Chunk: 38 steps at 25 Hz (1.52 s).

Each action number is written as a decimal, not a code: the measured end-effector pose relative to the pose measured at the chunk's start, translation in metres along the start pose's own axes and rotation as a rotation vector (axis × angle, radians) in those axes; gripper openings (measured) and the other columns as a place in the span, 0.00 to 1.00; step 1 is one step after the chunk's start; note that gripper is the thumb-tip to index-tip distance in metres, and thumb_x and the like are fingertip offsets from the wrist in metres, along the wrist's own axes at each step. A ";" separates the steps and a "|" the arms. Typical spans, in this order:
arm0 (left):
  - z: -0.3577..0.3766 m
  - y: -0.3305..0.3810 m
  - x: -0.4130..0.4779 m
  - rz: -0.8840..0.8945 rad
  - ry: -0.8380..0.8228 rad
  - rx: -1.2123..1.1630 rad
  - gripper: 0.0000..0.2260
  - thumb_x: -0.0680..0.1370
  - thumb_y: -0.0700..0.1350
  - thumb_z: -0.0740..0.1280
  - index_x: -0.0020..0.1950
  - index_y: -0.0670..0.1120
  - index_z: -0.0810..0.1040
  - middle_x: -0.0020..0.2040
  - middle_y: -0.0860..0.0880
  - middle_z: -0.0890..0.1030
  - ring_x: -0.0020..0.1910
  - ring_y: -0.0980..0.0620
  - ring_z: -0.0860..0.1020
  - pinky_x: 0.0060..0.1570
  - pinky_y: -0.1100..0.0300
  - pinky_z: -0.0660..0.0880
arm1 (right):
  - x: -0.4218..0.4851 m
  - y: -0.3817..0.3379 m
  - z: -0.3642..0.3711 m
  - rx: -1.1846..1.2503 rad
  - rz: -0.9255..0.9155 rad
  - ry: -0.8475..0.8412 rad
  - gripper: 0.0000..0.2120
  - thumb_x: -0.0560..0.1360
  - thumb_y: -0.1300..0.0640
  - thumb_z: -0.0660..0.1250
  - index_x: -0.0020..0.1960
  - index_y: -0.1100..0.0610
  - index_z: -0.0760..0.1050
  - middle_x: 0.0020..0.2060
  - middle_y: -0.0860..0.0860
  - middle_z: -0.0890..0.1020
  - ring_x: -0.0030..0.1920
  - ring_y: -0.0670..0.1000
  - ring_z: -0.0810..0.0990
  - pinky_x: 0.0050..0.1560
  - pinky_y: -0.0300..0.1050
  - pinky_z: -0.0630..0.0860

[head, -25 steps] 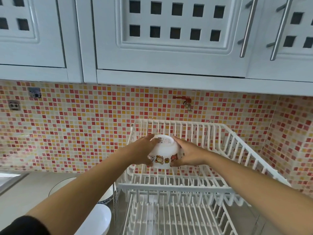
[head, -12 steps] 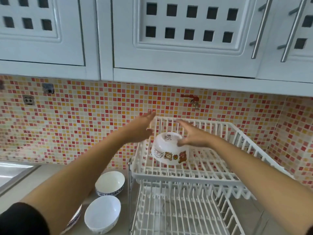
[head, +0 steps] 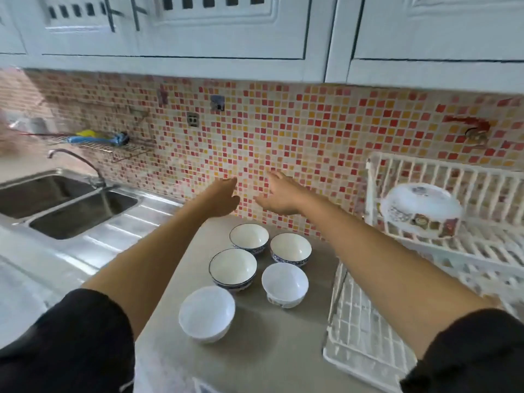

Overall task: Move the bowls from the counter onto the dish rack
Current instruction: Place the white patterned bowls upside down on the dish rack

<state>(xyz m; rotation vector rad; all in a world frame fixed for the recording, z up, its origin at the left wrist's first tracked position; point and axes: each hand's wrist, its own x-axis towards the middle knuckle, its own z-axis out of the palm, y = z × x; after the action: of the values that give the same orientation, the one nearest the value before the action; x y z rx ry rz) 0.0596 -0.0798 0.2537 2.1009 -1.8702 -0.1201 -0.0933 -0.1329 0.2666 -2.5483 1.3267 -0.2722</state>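
Note:
Several bowls stand upright on the beige counter [head: 272,350]: two blue-rimmed ones at the back [head: 249,237] [head: 290,249], a larger blue-rimmed bowl [head: 233,266], a white bowl [head: 284,282] and a plain white bowl [head: 206,311] nearest me. A white bowl with cartoon print [head: 419,209] lies upside down on the upper tier of the white dish rack [head: 425,171] at the right. My left hand [head: 222,198] and my right hand [head: 279,194] hover empty with fingers apart above the back bowls, close to the tiled wall.
A steel double sink [head: 65,205] with a tap [head: 76,163] lies at the left. A wire wall shelf [head: 113,144] holds a blue brush. The rack's lower tier [head: 360,336] sits at the right of the bowls. White cupboards [head: 226,29] hang overhead.
Both hands let go of the printed bowl, which stays upside down on the rack's upper tier. They moved left to above the counter bowls, and my view swung left and down.

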 end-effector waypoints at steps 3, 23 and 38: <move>0.055 -0.074 -0.025 -0.139 -0.134 0.052 0.21 0.80 0.46 0.60 0.69 0.36 0.66 0.71 0.38 0.69 0.70 0.40 0.68 0.68 0.52 0.65 | 0.009 -0.013 0.098 0.055 0.083 -0.073 0.36 0.76 0.42 0.59 0.76 0.59 0.51 0.76 0.57 0.55 0.75 0.58 0.57 0.73 0.56 0.59; 0.144 -0.147 -0.088 -0.417 -0.130 -0.403 0.19 0.74 0.35 0.62 0.65 0.37 0.65 0.54 0.34 0.79 0.45 0.34 0.82 0.42 0.47 0.82 | -0.027 -0.024 0.238 0.697 0.373 -0.042 0.21 0.75 0.63 0.57 0.67 0.58 0.62 0.54 0.55 0.77 0.49 0.58 0.83 0.53 0.52 0.79; -0.036 0.119 -0.005 0.420 0.435 -0.799 0.14 0.80 0.46 0.62 0.64 0.48 0.64 0.58 0.49 0.75 0.47 0.48 0.82 0.43 0.54 0.81 | -0.105 0.065 -0.126 0.999 0.211 0.474 0.55 0.59 0.24 0.61 0.75 0.52 0.49 0.71 0.55 0.64 0.64 0.60 0.74 0.45 0.50 0.82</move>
<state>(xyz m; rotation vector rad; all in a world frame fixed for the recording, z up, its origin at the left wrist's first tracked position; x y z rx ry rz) -0.0446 -0.0787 0.3223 1.0810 -1.5810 -0.2387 -0.2385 -0.0999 0.3612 -1.5314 1.1421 -1.1959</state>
